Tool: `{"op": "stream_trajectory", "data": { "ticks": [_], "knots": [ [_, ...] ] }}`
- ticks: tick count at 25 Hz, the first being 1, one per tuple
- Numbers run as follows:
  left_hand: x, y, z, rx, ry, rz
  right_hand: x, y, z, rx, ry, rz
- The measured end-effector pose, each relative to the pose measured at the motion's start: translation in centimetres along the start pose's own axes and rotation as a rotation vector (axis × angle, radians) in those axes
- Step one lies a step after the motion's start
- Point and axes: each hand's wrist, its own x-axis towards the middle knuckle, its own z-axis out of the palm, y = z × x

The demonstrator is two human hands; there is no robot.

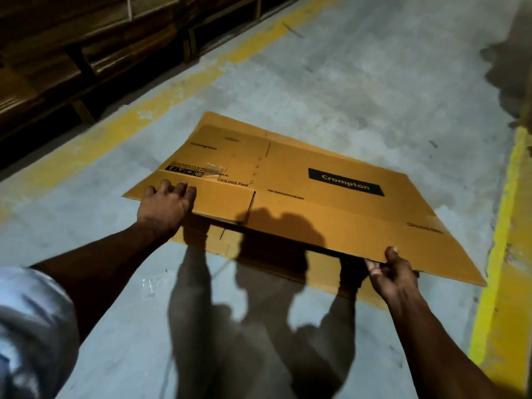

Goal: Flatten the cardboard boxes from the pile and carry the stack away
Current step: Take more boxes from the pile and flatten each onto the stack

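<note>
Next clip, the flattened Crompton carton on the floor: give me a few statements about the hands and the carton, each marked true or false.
1. The left hand rests on a flap at the near left of the flattened carton. True.
2. The right hand hangs free, touching nothing. False: it grips the carton's near edge, thumb on top.
3. The carton stands upright as an assembled box. False: it is folded flat, low over the concrete floor.
4. More cardboard shows beneath the top carton. True.
5. Yellow painted lines run along the floor on both sides. True.
</note>
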Motion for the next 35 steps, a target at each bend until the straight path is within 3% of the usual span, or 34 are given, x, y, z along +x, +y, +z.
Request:
{"op": "stream_trajectory", "data": {
  "ticks": [10,16,18,20,22,24,28,35],
  "knots": [
    [0.7,0.7,2.8,-0.067,-0.082,-0.003,3.2,1.5,-1.3,-0.446,0.113,0.032],
    [1.5,1.7,0.4,-0.096,0.035,0.100,1.1,2.4,0.2,-0.699,0.078,0.073],
    [1.4,2.8,-1.6,-0.173,0.107,0.099,-0.5,3.3,1.7,-0.964,0.095,-0.058],
    [0.8,3.5,-4.3,-0.265,0.175,0.093,-3.5,3.9,3.9,-1.406,0.066,-0.459],
    [-0.6,3.3,-7.9,-0.331,0.260,0.090,-8.2,3.8,6.3,-1.734,-0.182,-0.933],
    [-2.1,2.4,-11.9,-0.350,0.319,0.093,-13.8,2.9,9.2,-1.879,-0.302,-1.197],
    [-5.8,-2.2,-21.6,-0.279,0.392,0.142,-24.8,-2.6,13.7,-2.003,-0.245,-1.396],
    [-11.7,-10.3,-42.3,-0.161,0.586,0.223,-43.9,-16.0,19.2,-2.069,-0.043,-1.442]
  ]
}}
